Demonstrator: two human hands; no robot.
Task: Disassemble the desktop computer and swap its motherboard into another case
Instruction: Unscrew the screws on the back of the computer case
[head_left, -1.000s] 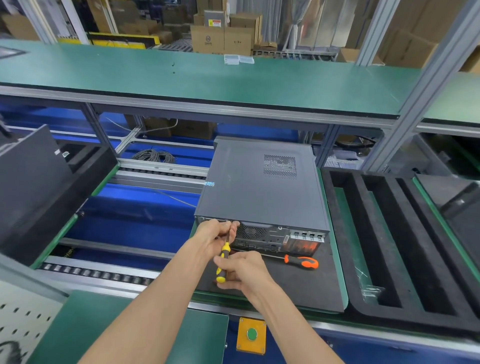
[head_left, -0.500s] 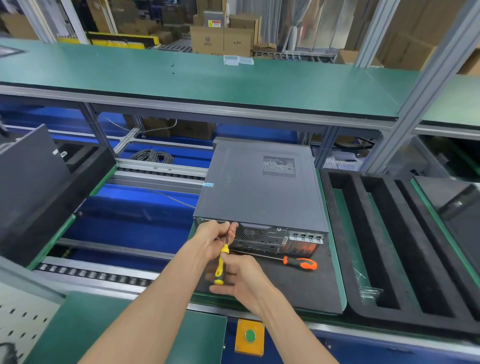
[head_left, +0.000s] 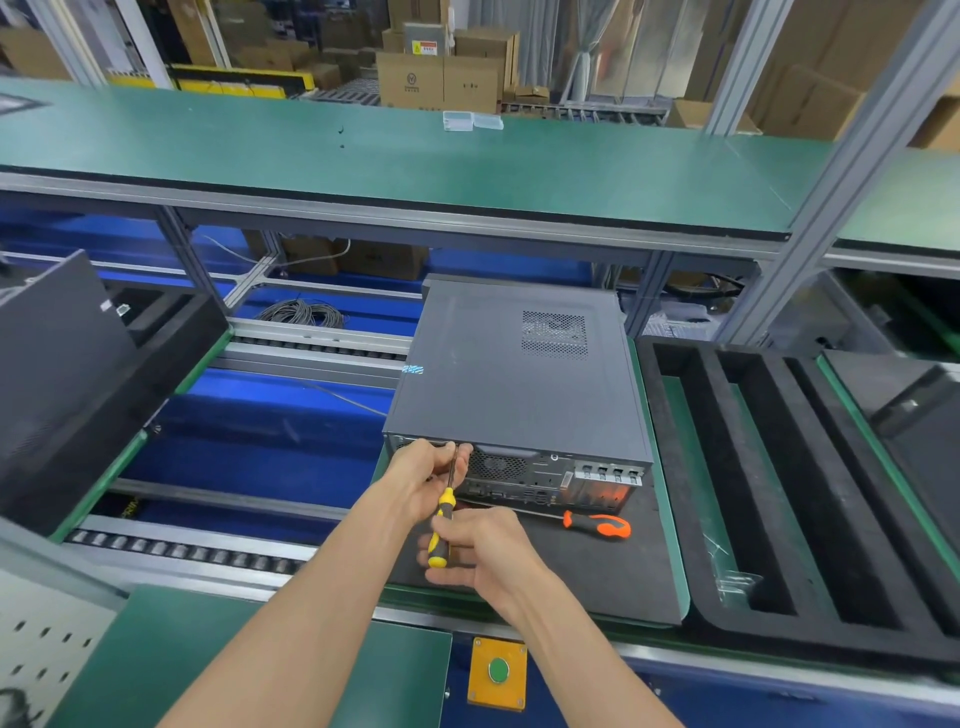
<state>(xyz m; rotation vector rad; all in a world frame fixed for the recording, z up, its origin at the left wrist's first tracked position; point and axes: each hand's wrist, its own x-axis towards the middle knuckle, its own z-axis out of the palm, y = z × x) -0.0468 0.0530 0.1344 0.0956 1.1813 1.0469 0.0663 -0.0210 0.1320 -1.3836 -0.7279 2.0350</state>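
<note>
A dark grey desktop computer case (head_left: 514, 374) lies flat on a black mat (head_left: 597, 571), its rear panel with ports and fan grille facing me. My right hand (head_left: 478, 545) grips the yellow-and-black handle of a screwdriver (head_left: 441, 525). Its shaft points up to the top left edge of the rear panel. My left hand (head_left: 426, 467) pinches the shaft near the tip, against the case. An orange-and-black screwdriver (head_left: 597, 524) lies on the mat just below the rear panel, to the right of my hands.
A black foam tray with long slots (head_left: 779, 467) sits to the right. Another dark case (head_left: 57, 374) leans at the left. A roller conveyor (head_left: 182, 551) and blue channel run left of the mat. A yellow box with a green button (head_left: 497, 671) is at the front edge.
My right hand has slid a little down the handle and turned, while the left hand keeps its pinch on the shaft. The case and the orange screwdriver have not moved.
</note>
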